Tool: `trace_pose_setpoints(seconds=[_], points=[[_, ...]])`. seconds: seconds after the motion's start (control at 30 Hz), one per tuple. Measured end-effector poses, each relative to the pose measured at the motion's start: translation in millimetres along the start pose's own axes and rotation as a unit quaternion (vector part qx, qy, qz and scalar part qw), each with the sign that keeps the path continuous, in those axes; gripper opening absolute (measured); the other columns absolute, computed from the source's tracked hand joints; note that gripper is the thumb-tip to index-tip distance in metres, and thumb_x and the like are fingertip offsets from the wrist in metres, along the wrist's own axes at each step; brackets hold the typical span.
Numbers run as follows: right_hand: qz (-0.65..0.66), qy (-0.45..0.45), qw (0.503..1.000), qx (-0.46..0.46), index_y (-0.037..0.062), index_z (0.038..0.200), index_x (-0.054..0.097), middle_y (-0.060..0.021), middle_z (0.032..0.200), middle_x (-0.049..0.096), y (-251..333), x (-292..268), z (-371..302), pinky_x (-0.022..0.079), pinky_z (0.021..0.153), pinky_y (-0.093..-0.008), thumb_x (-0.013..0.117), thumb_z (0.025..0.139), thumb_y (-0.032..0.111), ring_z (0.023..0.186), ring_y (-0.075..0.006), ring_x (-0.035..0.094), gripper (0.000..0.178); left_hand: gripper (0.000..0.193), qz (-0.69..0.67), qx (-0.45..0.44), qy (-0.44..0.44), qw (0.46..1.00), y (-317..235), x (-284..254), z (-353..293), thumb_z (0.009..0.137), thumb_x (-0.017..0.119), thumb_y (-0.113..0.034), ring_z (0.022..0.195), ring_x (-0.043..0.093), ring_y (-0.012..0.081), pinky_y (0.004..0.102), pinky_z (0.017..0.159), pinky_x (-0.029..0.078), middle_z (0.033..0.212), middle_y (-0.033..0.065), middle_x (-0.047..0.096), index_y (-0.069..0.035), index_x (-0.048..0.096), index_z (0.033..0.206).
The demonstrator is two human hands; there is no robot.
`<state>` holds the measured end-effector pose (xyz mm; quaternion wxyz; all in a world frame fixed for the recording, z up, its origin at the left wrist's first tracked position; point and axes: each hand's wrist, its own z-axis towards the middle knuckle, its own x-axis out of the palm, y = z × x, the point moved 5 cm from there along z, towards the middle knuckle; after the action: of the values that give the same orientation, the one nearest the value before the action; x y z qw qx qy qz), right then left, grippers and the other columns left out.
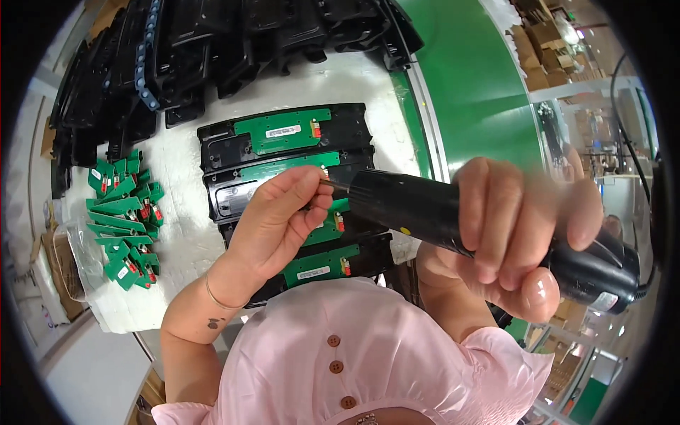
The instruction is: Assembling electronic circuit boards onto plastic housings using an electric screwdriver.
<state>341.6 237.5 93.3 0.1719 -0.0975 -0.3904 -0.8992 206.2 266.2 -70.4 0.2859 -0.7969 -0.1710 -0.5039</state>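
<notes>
A black corded electric screwdriver (411,209) lies nearly level across the view, its body wrapped by the fingers of my right hand (506,227). My left hand (276,219) is closed, thumb and fingertips pinching the thin metal bit (334,185) at the screwdriver's front end. Whether a screw is also between those fingertips, I cannot tell. Below my hands lies a column of several black plastic panels (221,147), each with a green circuit board on it. The farthest board (283,132) bears a white label and a red-and-white connector; my left hand and the screwdriver partly cover the middle panels.
Loose green circuit boards (117,207) are heaped at the left on the white work surface (184,248), near a clear plastic container (86,261). Black plastic housings (234,42) are stacked along the far side. A green surface (467,92) runs at the right. The screwdriver's cord (655,262) rises at the far right.
</notes>
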Motion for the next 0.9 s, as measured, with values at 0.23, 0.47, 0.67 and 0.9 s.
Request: trace_pose_setpoints(seconds=[0.23, 0.47, 0.67, 0.9], points=[[-0.024, 0.052, 0.998, 0.018, 0.0116, 0.092, 0.046, 0.0085, 0.052, 0.051, -5.2, -4.1, 3.1, 0.039, 0.051, -0.0152, 0.059, 0.067, 0.008, 0.046, -0.0034, 0.051, 0.029, 0.016, 0.011, -0.047, 0.008, 0.999, 1.1, -4.1, 8.6, 0.085, 0.055, -0.015, 0.07, 0.057, 0.0084, 0.0187, 0.065, 0.049, 0.079, 0.0038, 0.059, -0.002, 0.058, 0.093], [-0.034, 0.041, 0.998, 0.032, 0.0105, 0.095, 0.043, 0.0064, 0.055, 0.046, -43.8, -3.1, 11.0, 0.037, 0.05, -0.02, 0.053, 0.075, 0.011, 0.043, -0.0053, 0.044, 0.023, 0.031, -0.078, -0.043, -0.01, 0.996, 1.6, -5.3, 5.4, 0.089, 0.048, -0.026, 0.084, 0.057, 0.0145, 0.0224, 0.075, 0.049, 0.097, 0.0101, 0.057, 0.002, 0.054, 0.101], [-0.103, -0.142, 0.98, 0.091, -0.0002, 0.094, 0.043, -0.0061, 0.059, 0.043, -116.4, -31.2, 30.6, 0.039, 0.049, -0.0289, 0.051, 0.073, 0.004, 0.046, -0.014, 0.041, 0.022, 0.04, -0.015, -0.032, -0.023, 0.999, -10.7, -3.3, 8.9, 0.093, 0.036, -0.02, 0.102, 0.054, 0.0278, 0.027, 0.086, 0.047, 0.116, 0.0242, 0.047, 0.009, 0.037, 0.12], [-0.151, -0.096, 0.979, 0.102, -0.0003, 0.092, 0.046, -0.0061, 0.056, 0.042, -137.1, -43.0, 34.2, 0.04, 0.052, -0.0322, 0.048, 0.073, 0.005, 0.046, -0.014, 0.04, 0.02, 0.022, 0.08, -0.015, -0.005, 0.997, -15.1, -11.7, 10.1, 0.091, 0.041, -0.015, 0.086, 0.06, 0.0197, 0.0243, 0.073, 0.05, 0.096, 0.014, 0.059, 0.002, 0.052, 0.101]])
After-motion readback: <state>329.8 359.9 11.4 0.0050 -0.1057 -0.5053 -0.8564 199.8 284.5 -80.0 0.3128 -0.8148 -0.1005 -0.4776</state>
